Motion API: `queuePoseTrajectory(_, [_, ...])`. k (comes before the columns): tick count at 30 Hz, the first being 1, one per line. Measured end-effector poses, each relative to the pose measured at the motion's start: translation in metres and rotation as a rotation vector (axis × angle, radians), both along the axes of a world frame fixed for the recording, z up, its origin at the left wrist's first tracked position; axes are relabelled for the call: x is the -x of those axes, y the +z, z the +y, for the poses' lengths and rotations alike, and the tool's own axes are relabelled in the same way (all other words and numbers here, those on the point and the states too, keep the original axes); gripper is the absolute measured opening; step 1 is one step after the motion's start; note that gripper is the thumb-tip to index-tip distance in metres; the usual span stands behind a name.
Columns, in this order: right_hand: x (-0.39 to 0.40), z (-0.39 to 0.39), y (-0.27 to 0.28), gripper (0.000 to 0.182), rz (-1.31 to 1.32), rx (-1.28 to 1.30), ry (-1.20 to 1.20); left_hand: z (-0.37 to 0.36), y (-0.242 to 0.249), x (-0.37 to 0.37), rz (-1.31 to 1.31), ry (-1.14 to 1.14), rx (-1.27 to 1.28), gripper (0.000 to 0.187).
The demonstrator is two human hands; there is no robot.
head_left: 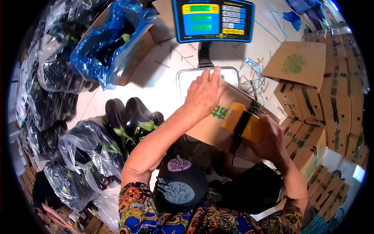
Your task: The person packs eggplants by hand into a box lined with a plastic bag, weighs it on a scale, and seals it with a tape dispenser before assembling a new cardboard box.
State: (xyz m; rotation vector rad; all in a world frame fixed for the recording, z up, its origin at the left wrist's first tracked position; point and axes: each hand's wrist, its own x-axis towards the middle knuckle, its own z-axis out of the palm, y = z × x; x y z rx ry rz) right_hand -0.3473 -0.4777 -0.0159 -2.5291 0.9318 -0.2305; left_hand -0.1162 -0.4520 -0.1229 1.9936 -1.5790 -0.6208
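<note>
A cardboard box [204, 130] with green printing rests in front of me, tilted in the view, overlapping the metal platform of the scale [183, 78]. My left hand [204, 91] lies on the box's far left edge with its fingers stretched out. In my right hand [270, 140] is a yellow tape dispenser [251, 128] with a black band, held against the top of the box. Part of the right hand's grip is hidden behind the dispenser.
The scale's display [213, 21] stands at the back. Loose eggplants [132, 117] and bagged eggplants [89, 148] lie at left. A box lined with blue plastic [89, 58] stands behind them. Stacked cartons [335, 101] fill the right. Blue strapping scraps [253, 72] litter the floor.
</note>
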Motion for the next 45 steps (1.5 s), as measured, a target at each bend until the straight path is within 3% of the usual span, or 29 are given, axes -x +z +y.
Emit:
queuePoseTrajectory(1, [-0.002, -0.002, -0.001, 0.049, 0.009, 0.004, -0.001, -0.001, 0.006, 0.004, -0.107, 0.024, 0.037, 0.058])
queuePoseTrajectory(4, [-0.002, -0.004, 0.004, 0.048, 0.005, -0.053, -0.007, -0.004, 0.034, 0.004, -0.108, 0.014, -0.233, 0.058])
queuePoseTrajectory(8, [0.035, -0.005, 0.013, 0.049, 0.084, -0.053, 0.020, -0.006, 0.029, 0.004, -0.256, 0.026, -0.308, 0.060])
queuePoseTrajectory(18, [0.193, 0.004, -0.021, 0.050, -0.031, 0.071, -0.077, -0.003, 0.022, 0.001, -0.219, 0.012, -0.193, 0.058])
queuePoseTrajectory(31, [0.211, 0.039, -0.107, 0.069, -0.175, -0.188, -0.279, 0.002, 0.021, -0.004, -0.177, -0.036, -0.080, 0.051])
queuePoseTrajectory(35, [0.217, 0.043, -0.112, 0.074, -0.249, -0.204, -0.219, 0.002, 0.019, -0.004, -0.236, -0.042, -0.050, 0.051])
queuePoseTrajectory(45, [0.267, 0.044, -0.157, 0.068, 0.054, -0.191, -0.309, -0.001, 0.023, -0.002, -0.256, -0.039, -0.085, 0.048])
